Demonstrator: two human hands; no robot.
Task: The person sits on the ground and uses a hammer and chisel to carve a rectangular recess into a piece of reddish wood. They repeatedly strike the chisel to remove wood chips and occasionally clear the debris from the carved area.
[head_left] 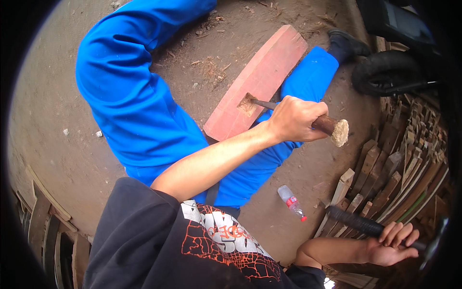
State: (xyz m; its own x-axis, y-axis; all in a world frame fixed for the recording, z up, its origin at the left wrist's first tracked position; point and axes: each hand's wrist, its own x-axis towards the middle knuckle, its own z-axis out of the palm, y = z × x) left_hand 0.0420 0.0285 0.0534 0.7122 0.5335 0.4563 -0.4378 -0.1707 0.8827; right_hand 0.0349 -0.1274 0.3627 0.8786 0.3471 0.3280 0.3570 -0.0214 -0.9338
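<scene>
Lying at the near left, weathered boards (pixel 41 224) border bare brown earth (pixel 53 159); right of them, small pale stones (pixel 99 134) dot the ground; next come blue trousers (pixel 125 96), the left leg bent and spread outward, with a black shirt (pixel 144 231) nearer, printed in white and orange; between the legs, wood chips (pixel 211 70) are scattered over the far ground; right of these, a reddish wooden block (pixel 269 67) lies aslant between the legs, its far end toward the right, just beside the right lower leg; a rough, pale recess (pixel 248 107) is cut into its upper face toward the near end; a chisel (pixel 262 103) slants into that recess; the left hand (pixel 298 118) is clamped round the chisel, whose brown handle juts out to the right and ends in a frayed, pale butt; nearer, a clear bottle (pixel 291 202) with red label and cap lies on the ground; farther right, a dark shoe (pixel 349 45) and a black wheel (pixel 387 72) show at the far side, with piled timber (pixel 399 164) nearer; at the near right, the right hand (pixel 392 243) has its fingers wrapped round a black-handled tool (pixel 353 221), well apart from the chisel; its right end is blurred.
</scene>
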